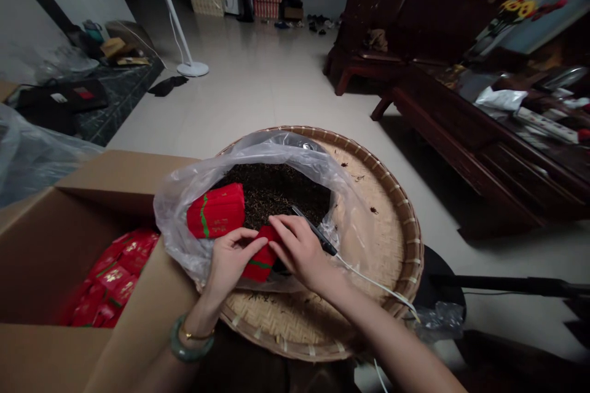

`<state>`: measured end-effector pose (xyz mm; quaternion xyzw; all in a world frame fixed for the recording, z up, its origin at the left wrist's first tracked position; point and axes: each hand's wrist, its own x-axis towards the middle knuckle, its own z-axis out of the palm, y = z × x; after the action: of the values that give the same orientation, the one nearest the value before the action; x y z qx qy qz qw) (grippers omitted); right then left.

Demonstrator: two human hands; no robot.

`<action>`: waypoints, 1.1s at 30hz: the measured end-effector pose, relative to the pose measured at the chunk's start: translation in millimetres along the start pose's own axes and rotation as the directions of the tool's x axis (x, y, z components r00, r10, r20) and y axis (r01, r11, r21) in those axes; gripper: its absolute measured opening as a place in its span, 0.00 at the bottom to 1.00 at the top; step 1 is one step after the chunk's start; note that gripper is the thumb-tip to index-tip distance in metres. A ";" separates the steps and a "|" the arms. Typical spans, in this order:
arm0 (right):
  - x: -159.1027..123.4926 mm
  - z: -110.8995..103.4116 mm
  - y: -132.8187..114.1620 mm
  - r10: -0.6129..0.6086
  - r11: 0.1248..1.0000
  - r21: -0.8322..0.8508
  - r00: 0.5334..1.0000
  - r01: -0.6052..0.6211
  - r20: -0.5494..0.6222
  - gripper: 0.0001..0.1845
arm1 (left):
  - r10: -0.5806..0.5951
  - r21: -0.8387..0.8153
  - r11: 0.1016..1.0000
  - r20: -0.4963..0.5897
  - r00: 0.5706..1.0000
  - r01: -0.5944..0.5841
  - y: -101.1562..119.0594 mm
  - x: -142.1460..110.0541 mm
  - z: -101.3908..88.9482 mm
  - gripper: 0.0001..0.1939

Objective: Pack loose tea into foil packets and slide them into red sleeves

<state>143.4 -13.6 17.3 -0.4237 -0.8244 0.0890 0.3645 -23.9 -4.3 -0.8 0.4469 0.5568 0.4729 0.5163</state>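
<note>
Both my hands meet at a small red packet [259,265] with a green stripe, over the near edge of a clear plastic bag [184,184]. My left hand [233,256] pinches its top edge from the left. My right hand [297,249] is closed on the same edge from the right. Dark loose tea leaves [276,193] fill the bag. On them, left of my hands, lies a stack of flat red packets [216,210]. Just beyond my right hand rests a slim black tool [322,239] with a white cord, partly hidden by the hand.
The bag sits on a round woven bamboo tray [385,239] with scattered leaf bits. At left, an open cardboard box [124,172] holds several red packets [120,273]. A dark wooden table [461,147] stands at right. A white lamp stand [192,69] rises from the floor.
</note>
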 end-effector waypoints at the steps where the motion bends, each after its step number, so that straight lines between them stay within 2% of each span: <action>1: -1.1 1.4 0.5 -0.026 0.999 -0.038 1.000 0.025 -0.017 0.24 | -0.065 -0.086 0.994 0.011 0.998 0.066 -1.9 -1.8 4.1 0.11; 4: -5.8 5.4 3.6 -0.091 0.990 -0.117 0.993 0.082 -0.072 0.22 | -0.174 -0.271 0.946 0.036 0.984 0.177 -4.1 -5.1 11.6 0.14; 7: -9.2 7.2 5.3 -0.088 0.990 -0.117 0.989 0.074 -0.121 0.17 | -0.186 -0.300 0.934 0.050 0.981 0.192 -4.2 -5.7 14.3 0.14; 10: -8.9 5.9 6.2 -0.011 0.997 -0.083 0.989 -0.001 -0.146 0.10 | -0.141 -0.185 0.971 0.055 0.988 0.149 -5.6 -4.3 14.2 0.11; 13: -5.9 0.8 8.6 0.038 0.999 -0.010 0.995 -0.039 -0.090 0.08 | -0.064 -0.009 0.998 0.102 0.993 0.066 -7.5 -1.6 11.2 0.09; 15: -4.0 -4.2 10.7 0.065 0.995 0.085 0.996 -0.060 -0.059 0.07 | -0.056 0.050 0.998 0.159 0.986 0.048 -8.2 0.9 7.1 0.12; 17: -2.8 -9.1 12.1 0.147 0.974 0.184 0.987 -0.134 -0.062 0.07 | -0.074 0.092 0.994 0.219 0.973 0.055 -8.6 3.4 2.0 0.15; 19: -2.1 -12.9 12.0 0.269 0.933 0.261 0.962 -0.247 -0.053 0.06 | -0.104 0.128 0.989 0.261 0.960 0.072 -9.7 5.1 -2.1 0.15; 21: -1.3 -15.1 11.2 0.354 0.881 0.324 0.935 -0.345 0.032 0.06 | -0.143 0.112 0.987 0.277 0.950 0.116 -11.9 5.4 -3.6 0.17; 24: -0.2 -15.4 11.6 0.347 0.803 0.412 0.900 -0.430 0.263 0.08 | -0.202 0.031 0.979 0.292 0.935 0.201 -15.7 3.3 -1.4 0.21; 26: -0.6 -13.6 14.3 0.323 0.755 0.454 0.871 -0.473 0.370 0.10 | -0.222 -0.003 0.972 0.319 0.921 0.235 -16.8 1.5 0.8 0.21; 30: -5.0 -7.4 20.3 0.362 0.653 0.529 0.837 -0.541 0.410 0.15 | -0.252 -0.114 0.946 0.337 0.907 0.305 -13.9 0.4 2.3 0.22; 33: -8.5 -4.1 20.2 0.373 0.493 0.644 0.811 -0.585 0.451 0.18 | -0.282 -0.226 0.910 0.276 0.919 0.347 -9.8 0.8 2.7 0.25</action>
<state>162.2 -8.2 6.6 -0.4294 -0.5949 0.5767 0.3594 -21.4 -4.8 -10.7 0.3293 0.4865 0.3976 0.7048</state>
